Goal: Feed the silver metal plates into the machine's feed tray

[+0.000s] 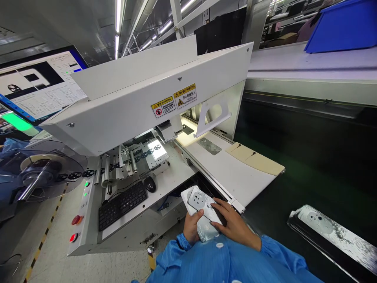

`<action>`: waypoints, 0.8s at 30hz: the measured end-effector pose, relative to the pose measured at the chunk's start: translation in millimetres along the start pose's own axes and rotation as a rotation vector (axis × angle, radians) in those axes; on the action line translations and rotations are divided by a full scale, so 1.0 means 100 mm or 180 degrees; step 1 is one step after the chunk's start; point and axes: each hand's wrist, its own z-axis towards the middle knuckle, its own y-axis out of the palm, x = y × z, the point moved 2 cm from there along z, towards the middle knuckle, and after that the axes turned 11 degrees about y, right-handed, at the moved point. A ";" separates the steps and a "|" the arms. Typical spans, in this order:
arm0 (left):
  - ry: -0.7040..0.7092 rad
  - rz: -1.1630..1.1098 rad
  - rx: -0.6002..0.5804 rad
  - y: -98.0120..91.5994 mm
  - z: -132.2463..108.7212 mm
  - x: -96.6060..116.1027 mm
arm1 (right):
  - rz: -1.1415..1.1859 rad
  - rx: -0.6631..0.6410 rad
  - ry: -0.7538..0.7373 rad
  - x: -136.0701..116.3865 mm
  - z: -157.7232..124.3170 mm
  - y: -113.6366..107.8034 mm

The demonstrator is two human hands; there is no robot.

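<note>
In front of my body, my left hand (pixel 192 228) grips two overlapping phone back panels from the left, with the thumb over the edge. The upper phone back panel (pixel 202 201) is pale with dark patterning and has a round cluster of camera holes at its top left. Under it, the lower phone back panel (pixel 208 232) shows at the left and bottom. My right hand (pixel 237 228) has its fingers bent over the upper panel's right side; its thumb is hidden. Another patterned panel (pixel 209 146) lies on the white machine bed (pixel 224 169), beyond my hands.
A white machine (pixel 147 106) with warning labels spans the front. Its table bears a keyboard (pixel 123 204) and mouse (pixel 150 184); a clear reel (pixel 44 169) projects left. Red buttons (pixel 73 237) line its edge. A black tray (pixel 321 239) with patterned panels lies right, below a blue bin (pixel 344 29).
</note>
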 end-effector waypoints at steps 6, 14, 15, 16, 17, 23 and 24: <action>-0.0023 0.0017 -0.0007 -0.01 0.02 -0.03 | -0.0028 0.0044 0.0020 0.02 0.00 0.01; 0.0003 0.0062 -0.0053 0.00 0.01 0.01 | -0.0061 0.0056 0.0008 0.02 0.02 -0.01; -0.0005 0.0060 -0.0046 0.01 0.01 0.02 | -0.0060 0.0070 0.0007 0.02 0.02 -0.01; -0.0017 0.0059 -0.0036 0.01 0.01 0.02 | -0.0058 0.0084 0.0011 0.02 0.02 -0.02; -0.0025 0.0057 -0.0026 0.01 0.01 0.02 | -0.0057 0.0101 0.0018 0.01 0.02 -0.02; -0.0119 0.0081 -0.0062 -0.01 0.01 -0.02 | -0.0237 0.0396 0.0078 0.09 0.09 -0.20; -0.0137 0.0075 -0.0116 -0.01 0.01 -0.02 | -0.0338 0.0472 0.0144 0.15 0.14 -0.26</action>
